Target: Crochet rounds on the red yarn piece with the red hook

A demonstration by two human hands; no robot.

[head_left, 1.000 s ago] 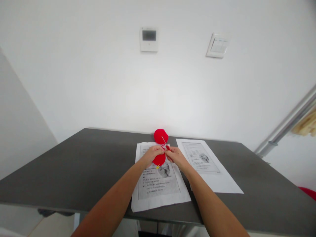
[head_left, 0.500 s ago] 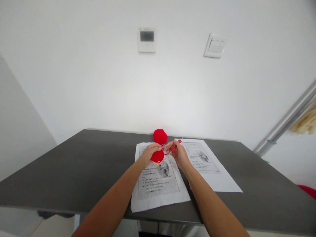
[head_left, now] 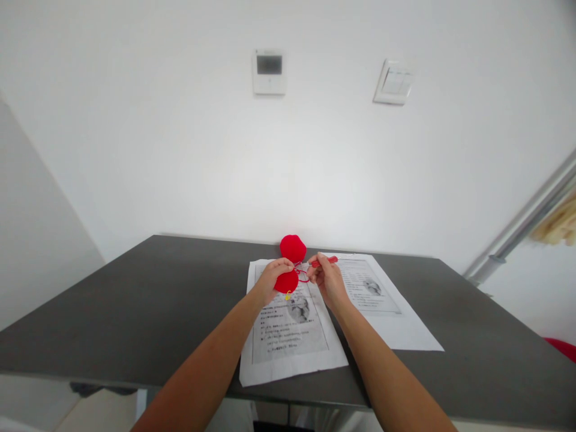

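Observation:
Between the thumb and fingers of my left hand (head_left: 272,279) is a round red crochet piece (head_left: 287,282), with a small yellow stitch marker (head_left: 288,295) hanging from its near edge. My right hand (head_left: 326,278) grips the red handle of a crochet hook (head_left: 324,261), whose thin shaft points up and to the right. A loop of red yarn (head_left: 303,276) stands out from the piece toward the right fingers. Whether the hook's left tip sits in the loop is too small to tell. Just behind lies a red ball of yarn (head_left: 293,248).
Under my hands a printed sheet (head_left: 292,354) lies on the dark table (head_left: 135,312), and a second printed sheet (head_left: 396,324) lies to the right. A white wall (head_left: 180,150) rises at the table's back edge. A metal pole (head_left: 517,234) slants at the right.
My right hand has shifted slightly right, away from the crochet piece, and the hook has tilted flatter. The yarn loop is wider. My left hand has hardly moved.

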